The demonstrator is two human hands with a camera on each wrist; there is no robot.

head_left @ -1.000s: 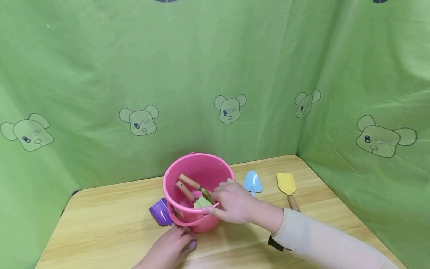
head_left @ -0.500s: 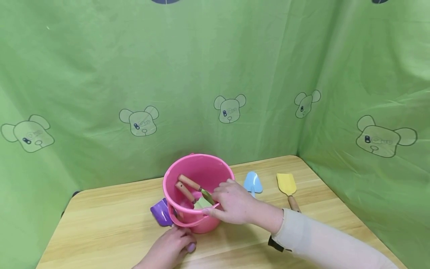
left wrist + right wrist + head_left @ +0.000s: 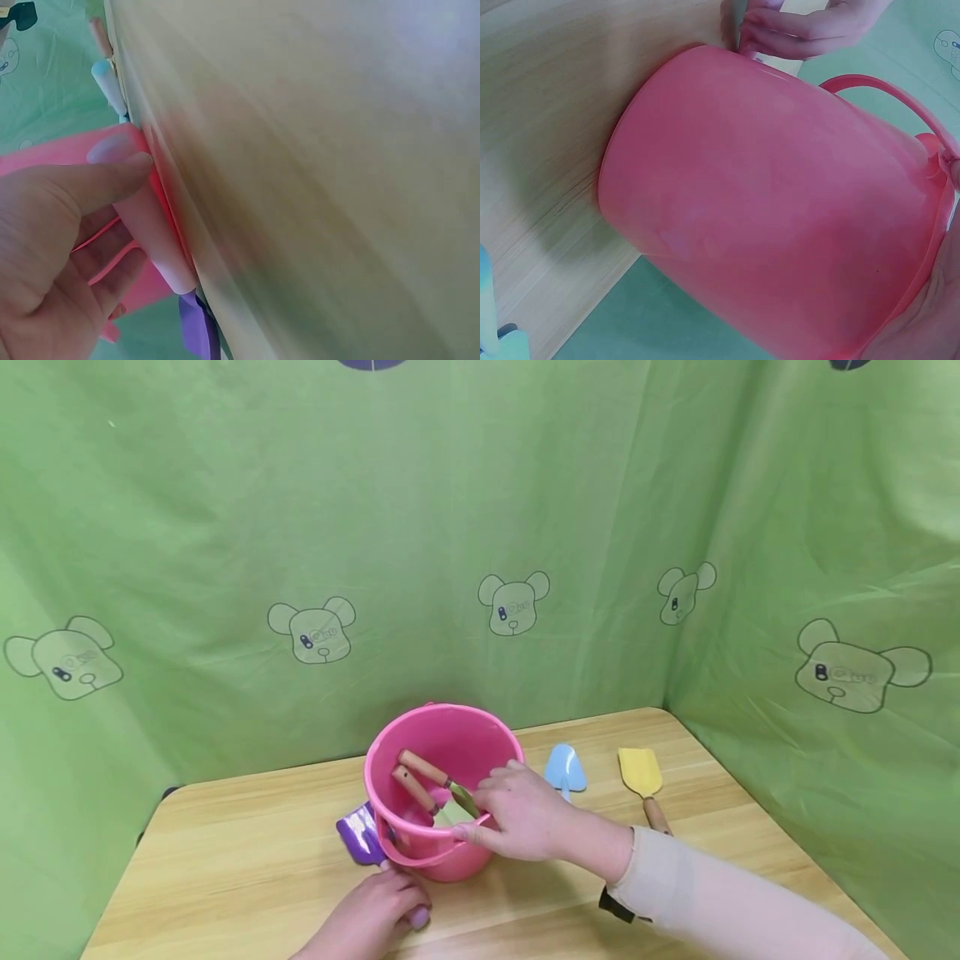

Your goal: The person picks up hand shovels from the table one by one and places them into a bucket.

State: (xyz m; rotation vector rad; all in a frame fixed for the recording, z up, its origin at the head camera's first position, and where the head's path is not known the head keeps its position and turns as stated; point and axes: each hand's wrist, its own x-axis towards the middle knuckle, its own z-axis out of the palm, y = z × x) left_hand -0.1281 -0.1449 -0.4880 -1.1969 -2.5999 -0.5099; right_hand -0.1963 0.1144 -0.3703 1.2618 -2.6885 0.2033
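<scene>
A pink bucket [image 3: 459, 864] stands on the table, its handle hanging down at the front. My right hand [image 3: 525, 814] grips the bucket's near right rim, thumb outside. Inside lean shovels with wooden handles [image 3: 412, 787]; one blade is green [image 3: 463, 799], another pale green. To the bucket's left lies a purple toy shovel [image 3: 362, 837], blade on the table. My left hand [image 3: 378, 906] holds its light purple handle [image 3: 154, 232] between thumb and fingers, low in front of the bucket. In the right wrist view, the bucket wall [image 3: 765, 202] fills most of the picture.
Right of the bucket lie a light blue shovel [image 3: 565, 768], partly behind my right arm, and a yellow shovel [image 3: 640, 772] with a wooden handle. Green curtains [image 3: 420, 527] with bear-head prints enclose the wooden table [image 3: 225, 860] at the back and sides.
My left hand has shifted slightly left and toward me with the purple shovel's handle. The right hand and the bucket have stayed in place.
</scene>
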